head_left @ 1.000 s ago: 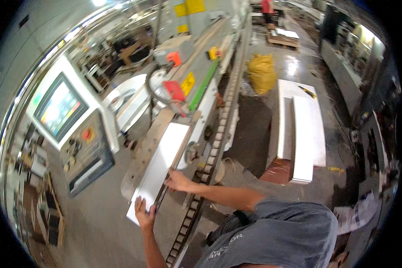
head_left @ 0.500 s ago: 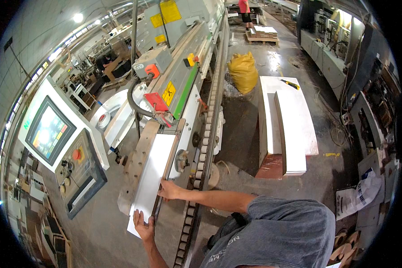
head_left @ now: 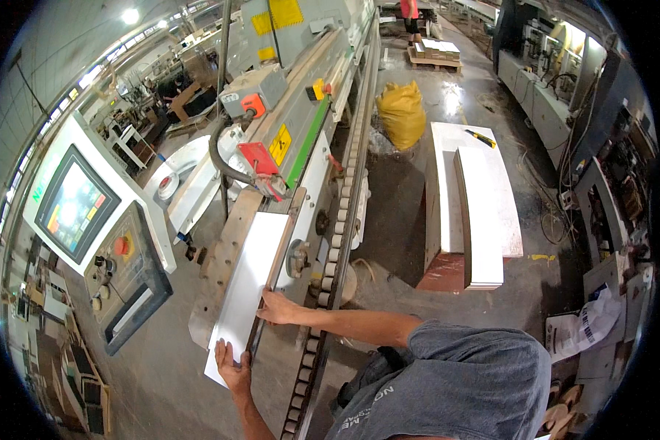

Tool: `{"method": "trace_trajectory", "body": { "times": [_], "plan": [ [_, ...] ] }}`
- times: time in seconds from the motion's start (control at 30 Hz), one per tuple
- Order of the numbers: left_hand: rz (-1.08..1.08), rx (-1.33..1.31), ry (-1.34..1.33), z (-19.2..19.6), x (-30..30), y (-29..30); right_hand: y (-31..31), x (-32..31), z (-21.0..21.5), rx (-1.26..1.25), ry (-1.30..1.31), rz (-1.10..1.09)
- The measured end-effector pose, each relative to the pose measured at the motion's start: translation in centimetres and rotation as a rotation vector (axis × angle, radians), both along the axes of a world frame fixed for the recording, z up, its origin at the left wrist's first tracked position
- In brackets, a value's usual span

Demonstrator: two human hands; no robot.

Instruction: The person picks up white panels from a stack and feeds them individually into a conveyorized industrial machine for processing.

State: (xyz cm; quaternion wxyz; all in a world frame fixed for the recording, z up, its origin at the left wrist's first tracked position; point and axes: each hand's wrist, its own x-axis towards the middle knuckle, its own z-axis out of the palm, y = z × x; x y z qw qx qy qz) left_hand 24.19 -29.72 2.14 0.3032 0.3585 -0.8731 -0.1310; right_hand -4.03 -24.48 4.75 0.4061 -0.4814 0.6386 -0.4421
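A long white board (head_left: 252, 268) lies on the machine's infeed table, its far end near the red guard. My left hand (head_left: 233, 367) holds the near end, with its fingers over the white face and the thumb toward the right edge. Farther up, my right hand (head_left: 276, 306) is closed on the board's right edge, and its fingertips are partly hidden. Along that edge runs a brown guide strip (head_left: 290, 238). The red guard (head_left: 258, 158) and an orange knob (head_left: 253, 105) are on the machine beyond the board.
A control panel with a lit screen (head_left: 77, 205) stands at left. A roller track (head_left: 332, 257) runs beside the machine. To the right, white boards (head_left: 480, 220) lie stacked, with a utility knife (head_left: 481, 138) behind them. Beyond are a yellow sack (head_left: 402, 117) and another person (head_left: 411, 18).
The view has shifted slightly. Both hands keep their hold on the white board, which shows little or no movement along the table.
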Motion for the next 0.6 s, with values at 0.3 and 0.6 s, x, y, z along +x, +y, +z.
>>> {"method": "trace_trajectory", "body": {
  "times": [0.3, 0.6],
  "plan": [
    [-0.032, -0.030, 0.000, 0.0, -0.9, -0.5, -0.5, -0.9, -0.4, -0.030, 0.134, -0.025],
    [-0.020, -0.038, -0.027, -0.1, -4.1, -1.3, -1.2, -4.5, -0.4, -0.045, 0.154, -0.030]
  ]
}}
